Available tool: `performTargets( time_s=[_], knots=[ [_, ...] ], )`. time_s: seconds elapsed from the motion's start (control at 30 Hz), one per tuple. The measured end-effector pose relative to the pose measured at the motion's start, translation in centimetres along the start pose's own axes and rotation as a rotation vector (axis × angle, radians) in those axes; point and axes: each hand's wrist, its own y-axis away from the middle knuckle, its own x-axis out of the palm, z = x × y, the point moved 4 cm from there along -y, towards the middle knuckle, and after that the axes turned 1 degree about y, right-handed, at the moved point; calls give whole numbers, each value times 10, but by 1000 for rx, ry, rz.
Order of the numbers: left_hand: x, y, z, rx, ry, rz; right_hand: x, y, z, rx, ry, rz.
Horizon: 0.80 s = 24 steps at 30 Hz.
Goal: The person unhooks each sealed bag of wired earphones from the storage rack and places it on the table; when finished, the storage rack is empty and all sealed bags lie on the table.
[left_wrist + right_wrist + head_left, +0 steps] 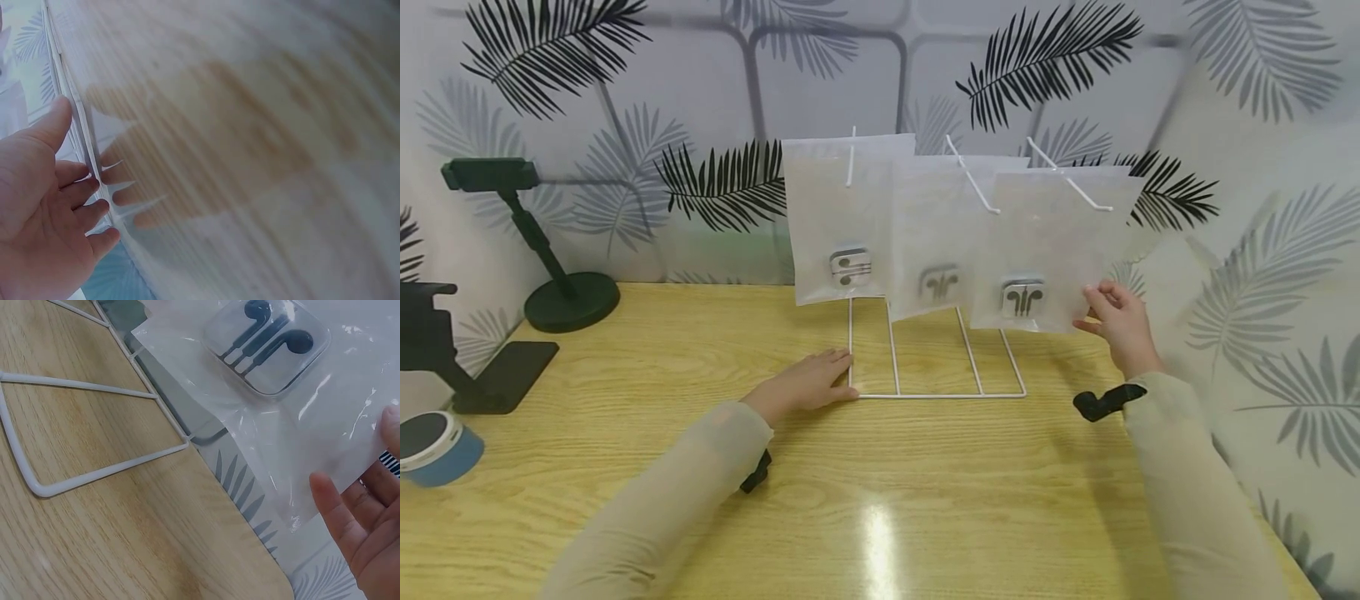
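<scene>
Three translucent plastic bags hang side by side on the hooks of a white wire rack. Each holds a boxed pair of earphones: the left bag, the middle bag and the right bag. My right hand pinches the lower right edge of the right bag, whose earphones show clearly in the right wrist view. At the rack's front left corner, my left hand rests on the base wire with its fingers extended; the left wrist view shows that hand from the palm side.
On the left stand a dark green stand with a round base and a black holder. A blue tub is at the left edge. The wooden table meets a leaf-patterned backdrop behind the rack.
</scene>
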Motion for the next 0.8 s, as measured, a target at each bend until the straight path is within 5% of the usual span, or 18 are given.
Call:
performTargets(
  time_s=[0.4,0.8],
  knots=[
    [0,0,1,-8,12,5,2,4,-1,-84,-119,-25],
    [1,-2,1,-8,19,6,-6,10,-3,-116,-119,-71]
  ],
)
